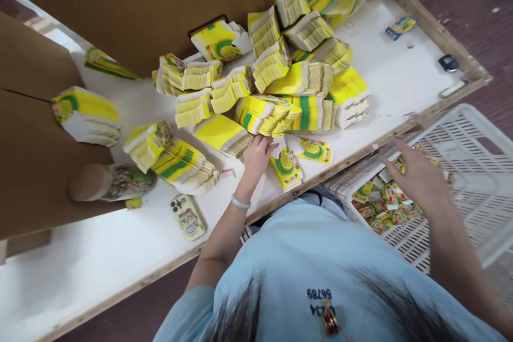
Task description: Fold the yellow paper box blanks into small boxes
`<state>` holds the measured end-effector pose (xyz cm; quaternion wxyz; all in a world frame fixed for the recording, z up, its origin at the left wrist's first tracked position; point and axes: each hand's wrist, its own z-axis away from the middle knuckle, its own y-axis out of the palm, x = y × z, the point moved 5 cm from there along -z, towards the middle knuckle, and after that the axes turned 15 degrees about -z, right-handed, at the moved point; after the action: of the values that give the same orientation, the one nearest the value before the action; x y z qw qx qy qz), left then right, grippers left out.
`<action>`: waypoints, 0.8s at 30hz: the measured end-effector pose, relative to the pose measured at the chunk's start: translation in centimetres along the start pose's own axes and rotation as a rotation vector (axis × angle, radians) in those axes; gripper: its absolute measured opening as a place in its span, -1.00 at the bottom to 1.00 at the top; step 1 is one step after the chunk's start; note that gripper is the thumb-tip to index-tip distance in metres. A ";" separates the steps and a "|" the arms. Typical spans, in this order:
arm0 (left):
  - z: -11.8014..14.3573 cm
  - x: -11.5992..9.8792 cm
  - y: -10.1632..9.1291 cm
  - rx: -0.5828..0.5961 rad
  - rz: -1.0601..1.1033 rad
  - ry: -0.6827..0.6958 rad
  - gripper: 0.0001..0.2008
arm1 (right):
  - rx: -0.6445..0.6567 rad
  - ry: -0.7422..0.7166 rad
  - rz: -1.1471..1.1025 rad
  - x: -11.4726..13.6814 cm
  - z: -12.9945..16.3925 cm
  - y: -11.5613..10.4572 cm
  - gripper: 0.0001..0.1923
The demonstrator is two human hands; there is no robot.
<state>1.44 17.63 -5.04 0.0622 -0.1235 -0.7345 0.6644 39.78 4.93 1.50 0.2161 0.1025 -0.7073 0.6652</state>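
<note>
Cartons (268, 112) of thin printed card lie flat in fanned, ridged stacks, pale cut edges showing, on a smooth white tabletop (393, 75) with a wooden rim (360, 153). Near that rim, a single carton (286, 170) shows yellow panels, a curved green motif and a white flap. The left hand (257, 159) curls between this flap and the stacks; whether it pinches anything, I cannot tell. The right hand (420, 176), thumb and fingers spread and free, hovers over a slotted white plastic basket (476, 144). Small rectangular packs (390, 197), yellow, green and red, lie jumbled inside it.
</note>
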 end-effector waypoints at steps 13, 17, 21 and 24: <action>6.2 1.4 -3.1 0.202 0.177 -0.286 -0.55 | -0.088 -0.459 -0.673 19.6 -1.6 13.4 -0.66; 6.7 -0.1 0.0 0.432 0.203 -0.356 -0.29 | -0.071 -0.355 -0.747 16.9 -1.4 13.1 -0.73; 7.6 -0.4 -0.5 0.271 0.476 -0.294 -0.30 | -0.010 -0.211 -0.925 15.8 -0.6 13.3 -0.72; 9.1 -1.0 -2.3 0.107 0.665 -0.171 -0.31 | 0.138 -0.054 -1.169 17.3 0.3 14.5 -0.60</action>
<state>-0.12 8.46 -3.68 -0.2129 -0.2965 -0.6207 0.6940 18.16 8.50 -3.88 0.5219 0.5061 -0.4936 0.4773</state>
